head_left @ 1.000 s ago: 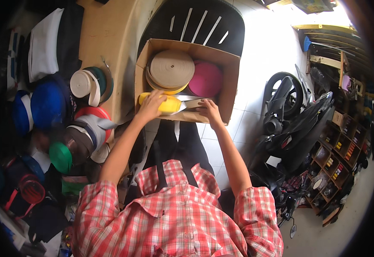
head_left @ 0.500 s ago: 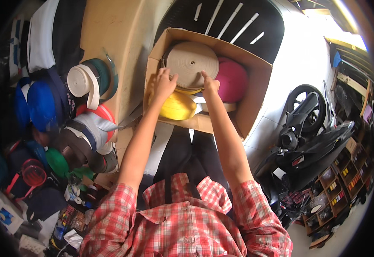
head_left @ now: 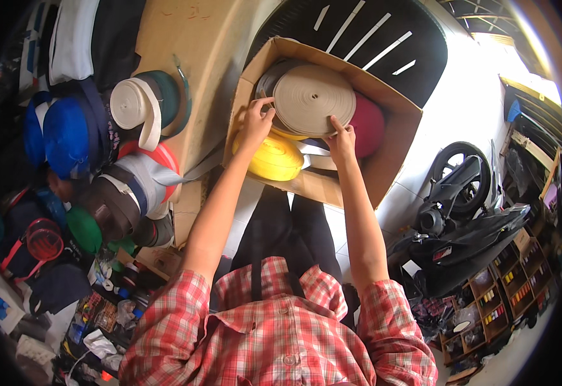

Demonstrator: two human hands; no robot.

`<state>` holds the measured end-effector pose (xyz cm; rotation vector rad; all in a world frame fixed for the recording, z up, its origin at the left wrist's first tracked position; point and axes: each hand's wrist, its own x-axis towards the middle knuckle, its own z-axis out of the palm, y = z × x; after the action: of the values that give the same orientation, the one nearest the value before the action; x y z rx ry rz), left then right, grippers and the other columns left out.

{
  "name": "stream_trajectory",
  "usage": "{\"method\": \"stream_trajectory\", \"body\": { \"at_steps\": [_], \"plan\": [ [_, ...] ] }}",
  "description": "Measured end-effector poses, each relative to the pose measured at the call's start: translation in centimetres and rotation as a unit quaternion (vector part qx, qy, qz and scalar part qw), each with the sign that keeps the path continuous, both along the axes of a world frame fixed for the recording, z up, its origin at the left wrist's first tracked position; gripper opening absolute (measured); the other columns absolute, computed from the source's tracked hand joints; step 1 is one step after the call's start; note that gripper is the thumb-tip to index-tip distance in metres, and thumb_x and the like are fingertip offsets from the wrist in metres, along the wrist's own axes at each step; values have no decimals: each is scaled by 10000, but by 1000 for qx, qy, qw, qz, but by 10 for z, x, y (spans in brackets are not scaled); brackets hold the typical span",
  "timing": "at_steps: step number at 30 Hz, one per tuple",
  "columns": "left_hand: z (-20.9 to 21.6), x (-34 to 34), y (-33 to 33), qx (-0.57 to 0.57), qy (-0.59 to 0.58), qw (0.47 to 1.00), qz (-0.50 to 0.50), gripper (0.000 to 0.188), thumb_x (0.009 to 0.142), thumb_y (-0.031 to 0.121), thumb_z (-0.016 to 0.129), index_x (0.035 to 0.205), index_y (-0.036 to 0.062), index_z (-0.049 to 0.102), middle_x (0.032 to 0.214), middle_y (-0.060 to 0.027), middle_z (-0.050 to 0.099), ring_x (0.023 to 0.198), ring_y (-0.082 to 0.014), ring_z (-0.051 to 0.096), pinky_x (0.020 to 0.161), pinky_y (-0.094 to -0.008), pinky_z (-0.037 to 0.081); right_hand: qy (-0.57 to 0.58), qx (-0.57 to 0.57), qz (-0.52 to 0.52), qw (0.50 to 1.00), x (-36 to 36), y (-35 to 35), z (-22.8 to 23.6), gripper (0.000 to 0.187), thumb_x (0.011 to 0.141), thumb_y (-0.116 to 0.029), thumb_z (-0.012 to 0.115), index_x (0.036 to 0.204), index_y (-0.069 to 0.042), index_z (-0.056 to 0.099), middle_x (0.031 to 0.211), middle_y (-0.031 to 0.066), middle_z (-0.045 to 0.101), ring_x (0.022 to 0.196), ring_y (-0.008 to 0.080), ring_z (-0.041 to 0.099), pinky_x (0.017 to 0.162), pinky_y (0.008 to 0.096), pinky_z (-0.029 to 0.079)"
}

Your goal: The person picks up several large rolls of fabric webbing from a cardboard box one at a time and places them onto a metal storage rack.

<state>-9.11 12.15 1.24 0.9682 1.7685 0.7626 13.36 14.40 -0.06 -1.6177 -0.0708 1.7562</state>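
Note:
A large flat roll of beige webbing [head_left: 307, 106] lies on top of other rolls in an open cardboard box [head_left: 387, 174]. My right hand [head_left: 341, 140] grips its near right edge, thumb on the top face and fingers below. At the roll's left edge, my left hand [head_left: 255, 125] has its thumb and forefinger bent against the rim; its other fingers are partly hidden. A grey roll [head_left: 269, 78] shows beneath on the far left. Below my left hand sits a yellow roll [head_left: 276, 159], and a dark pink roll [head_left: 368, 125] is partly covered on the right.
The box rests against a black slotted chair seat [head_left: 416, 45]. To the left, webbing rolls in white [head_left: 128, 103], blue [head_left: 66, 140] and brown [head_left: 110, 215] crowd a cardboard surface [head_left: 165, 38]. A motorcycle [head_left: 451, 212] and a compartmented rack [head_left: 500, 296] stand at right.
The beige roll has shifted right within the box, uncovering more of the grey roll and covering more of the pink one. My right hand moved with it. The whole view has also shifted slightly.

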Motion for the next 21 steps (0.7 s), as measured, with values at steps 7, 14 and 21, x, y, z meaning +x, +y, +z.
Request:
{"method": "stream_trajectory", "body": {
  "at_steps": [7, 14, 21],
  "plan": [
    [6, 12, 8, -16, -75, 997, 28, 362, 927, 59, 525, 1287, 29, 508, 1294, -141, 551, 953, -199, 661, 738, -293, 537, 76, 50, -102, 991, 68, -34, 15, 505, 844, -83, 688, 1240, -29, 380, 1295, 137, 449, 1228, 283, 446, 981, 520, 410],
    [5, 11, 2, -8, 21, 990, -139, 369, 829, 99, 650, 1187, 44, 577, 1183, -149, 599, 965, -278, 614, 861, -363, 476, 11, 59, -138, 989, 111, -84, 92, 518, 850, -85, 677, 1274, -35, 383, 1310, 149, 442, 1225, 262, 450, 995, 527, 404],
    [-5, 27, 27, -221, 161, 958, 83, 716, 756, 223, 743, 1338, -19, 402, 1388, -228, 407, 1326, -368, 344, 1108, -406, 273, -313, 114, 40, 942, 103, -97, 151, 358, 840, -105, 693, 1091, 6, 463, 1012, 135, 613, 917, 192, 599, 802, 303, 484]
  ]
}}
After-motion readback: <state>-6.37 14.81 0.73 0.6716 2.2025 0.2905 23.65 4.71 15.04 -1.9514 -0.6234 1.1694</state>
